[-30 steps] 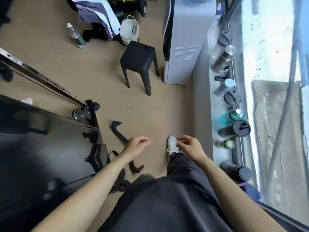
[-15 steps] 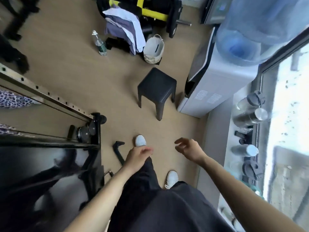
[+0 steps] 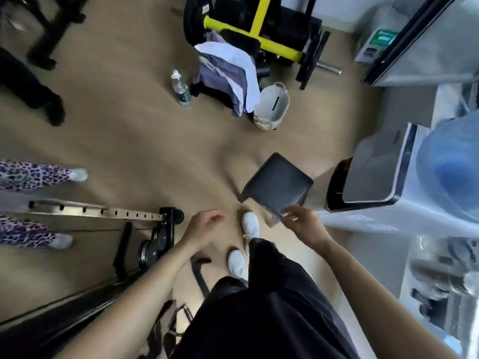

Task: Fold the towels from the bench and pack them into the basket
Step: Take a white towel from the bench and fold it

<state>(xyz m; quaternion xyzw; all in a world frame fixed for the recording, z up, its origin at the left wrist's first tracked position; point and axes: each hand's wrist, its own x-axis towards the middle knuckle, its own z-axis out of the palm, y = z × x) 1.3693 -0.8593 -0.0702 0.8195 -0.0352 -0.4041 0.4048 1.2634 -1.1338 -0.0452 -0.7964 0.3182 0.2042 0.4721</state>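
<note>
White and purple-grey towels (image 3: 230,71) hang draped over a black bench with a yellow frame (image 3: 261,35) at the far side of the room. A white basket (image 3: 272,106) with handles stands on the floor just right of the towels. My left hand (image 3: 204,225) hangs in front of me with loosely curled fingers, holding nothing. My right hand (image 3: 302,224) is also empty, fingers relaxed, over the near edge of a black stool (image 3: 278,185). Both hands are far from the towels.
A water bottle (image 3: 181,89) stands left of the bench. A water dispenser (image 3: 394,187) with a blue jug is at right. A black weight rack (image 3: 145,229) sits at left. Another person's patterned legs (image 3: 33,174) show at the left edge.
The view has swung up and forward as I walk: bench, towels and basket now sit nearer the centre. The stool is closer. Both hands stay empty in front of me.
</note>
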